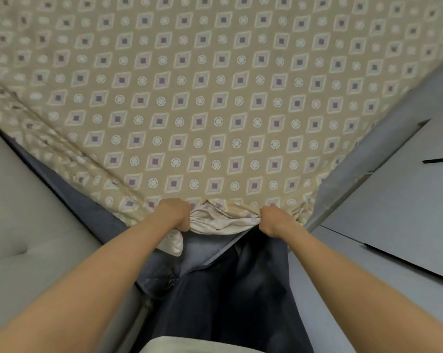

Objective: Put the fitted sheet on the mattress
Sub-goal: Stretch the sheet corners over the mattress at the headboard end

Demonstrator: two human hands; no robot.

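Nearest to me: a strip of pale cloth (pixel 190 346) lies at the bottom edge, and above it dark fabric (pixel 228 307) hangs in folds between the two bare forearms (pixel 113 271); I cannot tell what either cloth belongs to
Left hand: the left hand (pixel 176 215) is closed as a fist around a bunch of the sheet's hem, back of the hand up, and a loose pale flap of the sheet hangs just under the wrist
Right hand: the right hand (pixel 274 221) also grips the hem, fingers curled under the gathered edge; it is near the left one, with a short span of crumpled cloth between them
Fitted sheet, corner: the fitted sheet (pixel 215 110) is bunched here, its paler underside turned out between the two fists; it sits at the top of the corner and is not pulled down over it
Mattress: I see the mattress (pixel 200 253) bare and blue-grey just below the hands, at the corner that points toward me; its darker side runs away along the left, under the sheet's border
Fitted sheet, top: beyond the hands the tan cloth with purple-centred diamonds and white rings lies flat over the top, up to the upper edge of my view; long creases follow the left border
Left side: a grey cushion (pixel 24 238) with a seam, just beside the mattress
Right side: a grey-blue band (pixel 368 154) along the sheet's edge, then a flat grey panel (pixel 406 212) with dark edges; I cannot tell what it is
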